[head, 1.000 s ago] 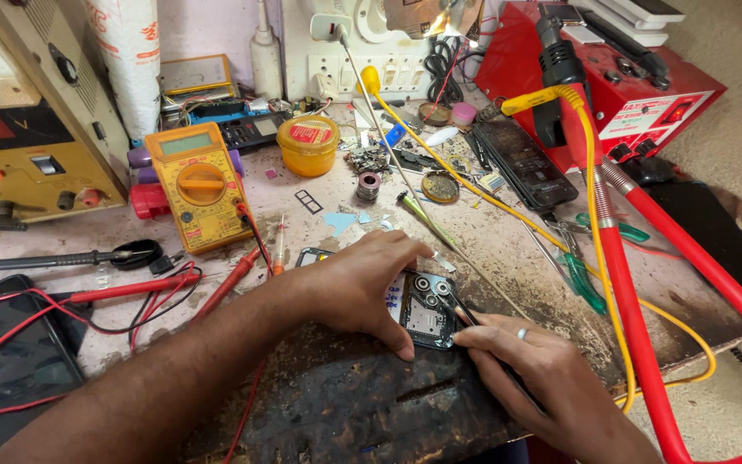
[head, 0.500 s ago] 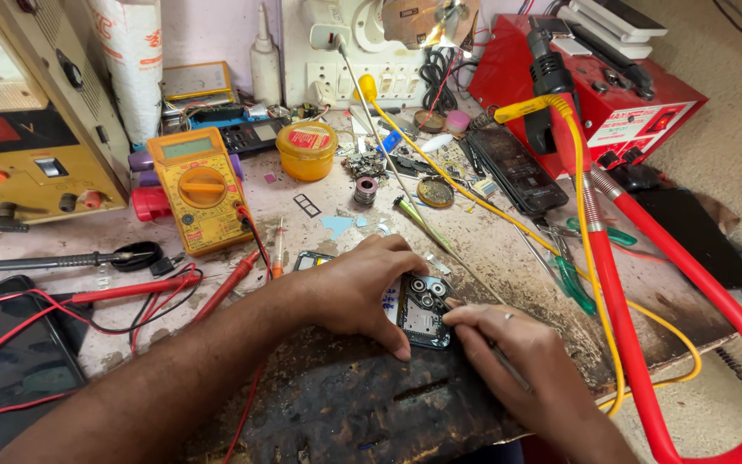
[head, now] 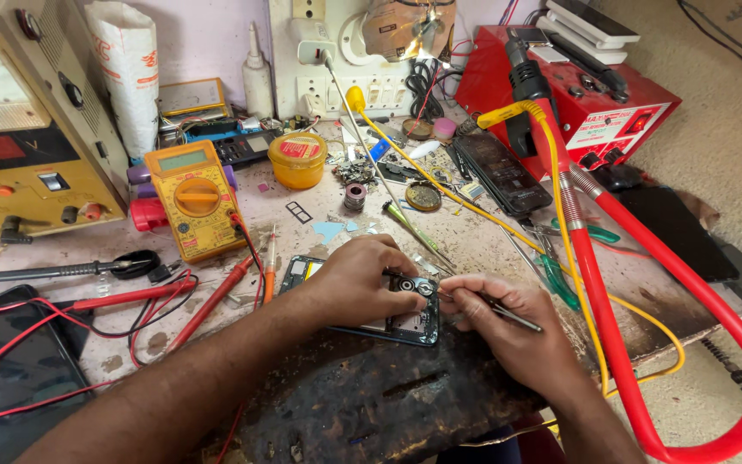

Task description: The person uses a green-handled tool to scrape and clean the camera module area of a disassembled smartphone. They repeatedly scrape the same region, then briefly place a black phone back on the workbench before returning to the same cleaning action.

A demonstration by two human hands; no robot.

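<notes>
both forearms are brought in from the lower edge over the cluttered bench [head: 646,301]. the left hand [head: 362,283] is laid palm down across an opened phone [head: 405,322], fingers curled over its upper edge and pressed on it so that it is held flat. the right hand [head: 508,331] is closed in a pinch around thin metal tweezers [head: 491,308], the tip being set at the phone's top corner, just beside the left fingertips. the phone is seen lying near the front middle of the bench, on a dark, scorched mat [head: 371,404]; its back is off, a dark frame, round camera rings and inner parts are exposed, and much of it is hidden by the left hand.
</notes>
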